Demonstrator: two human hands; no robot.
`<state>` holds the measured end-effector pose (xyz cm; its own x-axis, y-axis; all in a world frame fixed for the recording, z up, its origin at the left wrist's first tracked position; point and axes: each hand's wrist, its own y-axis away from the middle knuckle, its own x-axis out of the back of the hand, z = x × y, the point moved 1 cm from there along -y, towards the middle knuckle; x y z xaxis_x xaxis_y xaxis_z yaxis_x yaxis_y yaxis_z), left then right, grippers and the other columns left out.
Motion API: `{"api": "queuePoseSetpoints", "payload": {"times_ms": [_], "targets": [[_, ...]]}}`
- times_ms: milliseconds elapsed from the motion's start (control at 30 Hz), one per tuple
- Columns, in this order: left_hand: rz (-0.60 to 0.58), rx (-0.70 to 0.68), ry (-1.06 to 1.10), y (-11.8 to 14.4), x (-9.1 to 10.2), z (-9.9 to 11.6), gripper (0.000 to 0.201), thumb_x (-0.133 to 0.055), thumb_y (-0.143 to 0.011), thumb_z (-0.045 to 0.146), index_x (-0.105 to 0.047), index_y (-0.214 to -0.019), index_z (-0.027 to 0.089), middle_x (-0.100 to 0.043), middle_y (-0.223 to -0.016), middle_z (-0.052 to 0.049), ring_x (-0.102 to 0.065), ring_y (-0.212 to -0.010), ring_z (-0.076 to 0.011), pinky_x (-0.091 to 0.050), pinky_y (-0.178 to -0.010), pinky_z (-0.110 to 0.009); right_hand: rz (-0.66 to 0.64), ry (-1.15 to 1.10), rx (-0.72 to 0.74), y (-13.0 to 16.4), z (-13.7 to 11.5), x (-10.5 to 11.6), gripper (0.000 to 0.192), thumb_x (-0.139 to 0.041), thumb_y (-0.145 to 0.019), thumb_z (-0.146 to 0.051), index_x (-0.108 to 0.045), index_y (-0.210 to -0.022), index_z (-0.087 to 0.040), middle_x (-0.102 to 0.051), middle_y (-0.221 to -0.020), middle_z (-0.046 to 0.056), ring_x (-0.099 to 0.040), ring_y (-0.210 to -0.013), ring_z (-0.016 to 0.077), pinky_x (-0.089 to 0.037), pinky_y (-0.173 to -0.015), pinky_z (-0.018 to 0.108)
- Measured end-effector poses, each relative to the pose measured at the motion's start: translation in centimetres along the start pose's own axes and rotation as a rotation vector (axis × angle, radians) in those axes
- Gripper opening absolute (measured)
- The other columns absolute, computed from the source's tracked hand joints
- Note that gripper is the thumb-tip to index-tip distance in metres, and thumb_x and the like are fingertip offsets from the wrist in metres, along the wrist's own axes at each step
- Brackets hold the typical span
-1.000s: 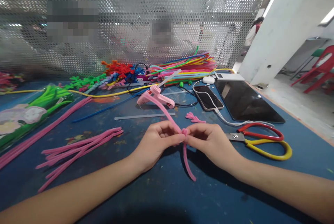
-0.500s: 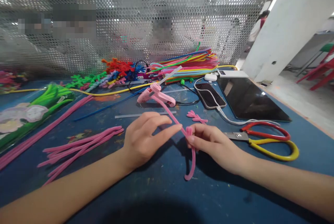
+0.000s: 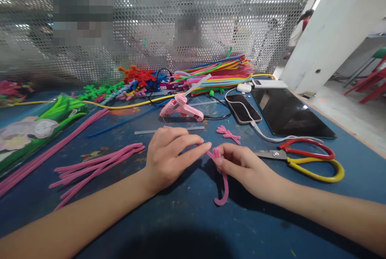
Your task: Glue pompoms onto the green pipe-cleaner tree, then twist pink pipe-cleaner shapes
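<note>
My right hand [image 3: 241, 164] pinches a pink pipe cleaner [image 3: 224, 188] at a small folded bundle of loops, with its curved tail hanging below the fingers. My left hand [image 3: 170, 156] has its thumb and forefinger closed on the other stretch of the same strand, just left of the loops; part of that stretch is hidden behind the hand. Beyond my hands lies a small finished-looking twisted pink piece [image 3: 228, 133]. Left of my left hand rest several folded pink pipe cleaners [image 3: 99, 168]. Scissors [image 3: 301, 158] with red and yellow handles lie past my right hand.
A pink glue gun [image 3: 182, 109] lies ahead, near a phone [image 3: 243, 108] with a white cable and a dark tablet [image 3: 292, 112]. Coloured pipe cleaners [image 3: 220, 72] are piled by the perforated metal screen [image 3: 135, 42]. A bag of green ones [image 3: 64, 110] is at left.
The upper stretch of the pink strand, which ran up across the glue gun, has swung down and left behind my left hand. The left thumb and forefinger have closed; the right hand keeps its pinch.
</note>
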<state>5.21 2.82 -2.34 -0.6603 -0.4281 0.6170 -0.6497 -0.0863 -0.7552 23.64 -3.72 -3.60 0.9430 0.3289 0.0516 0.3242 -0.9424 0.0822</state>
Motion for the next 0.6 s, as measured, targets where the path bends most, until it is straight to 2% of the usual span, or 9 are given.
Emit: {"api": "queuePoseSetpoints", "payload": {"times_ms": [100, 200, 300, 467, 533, 600], "targets": [[-0.033, 0.024, 0.070, 0.0, -0.2, 0.2, 0.024, -0.063, -0.080, 0.013, -0.067, -0.100, 0.025, -0.072, -0.086, -0.001, -0.060, -0.079, -0.0163, -0.040, -0.066, -0.030, 0.005, 0.005, 0.014, -0.2, 0.0, -0.1, 0.026, -0.050, -0.086, -0.040, -0.043, -0.073, -0.018, -0.039, -0.065, -0.005, -0.035, -0.058, 0.0082, -0.028, -0.052, 0.022], [-0.060, 0.153, 0.257, -0.2, -0.2, 1.1, 0.020, -0.061, -0.081, 0.013, -0.067, -0.099, 0.021, -0.070, -0.082, -0.003, -0.060, -0.073, -0.0140, -0.044, -0.066, -0.027, 0.013, 0.014, 0.044, -0.2, 0.1, -0.3, 0.023, -0.050, -0.087, -0.037, -0.045, -0.075, -0.018, -0.041, -0.065, -0.005, -0.037, -0.059, 0.0086, -0.030, -0.054, 0.022], [-0.058, 0.406, 0.464, -0.6, -0.1, 2.4, 0.015, -0.062, -0.080, 0.013, -0.069, -0.092, 0.019, -0.069, -0.076, -0.002, -0.060, -0.067, -0.0112, -0.046, -0.064, -0.022, 0.034, 0.041, 0.071, 0.0, 0.2, -0.5, 0.019, -0.049, -0.088, -0.034, -0.047, -0.077, -0.018, -0.044, -0.067, -0.004, -0.041, -0.062, 0.0093, -0.032, -0.056, 0.023], [-0.209, 1.009, 0.820, -1.4, 0.1, 3.8, 0.011, -0.062, -0.082, 0.023, -0.072, -0.082, 0.020, -0.068, -0.069, 0.001, -0.059, -0.060, -0.0096, -0.045, -0.056, -0.017, 0.118, 0.092, 0.136, 0.2, 0.3, -0.7, 0.015, -0.048, -0.089, -0.031, -0.053, -0.083, -0.018, -0.050, -0.072, -0.002, -0.044, -0.065, 0.0099, -0.035, -0.059, 0.022], [-0.218, 1.151, 0.999, -1.5, -0.1, 3.9, 0.013, -0.061, -0.082, 0.026, -0.072, -0.079, 0.019, -0.064, -0.063, 0.002, -0.056, -0.056, -0.0093, -0.045, -0.054, -0.017, 0.148, 0.075, 0.163, 0.1, 0.3, -0.6, 0.016, -0.049, -0.088, -0.032, -0.054, -0.082, -0.018, -0.052, -0.073, -0.002, -0.045, -0.067, 0.0102, -0.036, -0.060, 0.022], [-0.207, 1.211, 1.150, -1.4, -0.4, 3.8, 0.017, -0.060, -0.083, 0.028, -0.071, -0.073, 0.018, -0.058, -0.060, 0.002, -0.054, -0.054, -0.0090, -0.045, -0.054, -0.018, 0.159, 0.014, 0.168, 0.0, 0.3, -0.4, 0.017, -0.052, -0.086, -0.034, -0.055, -0.081, -0.018, -0.054, -0.073, -0.001, -0.047, -0.068, 0.0105, -0.038, -0.062, 0.023]]}}
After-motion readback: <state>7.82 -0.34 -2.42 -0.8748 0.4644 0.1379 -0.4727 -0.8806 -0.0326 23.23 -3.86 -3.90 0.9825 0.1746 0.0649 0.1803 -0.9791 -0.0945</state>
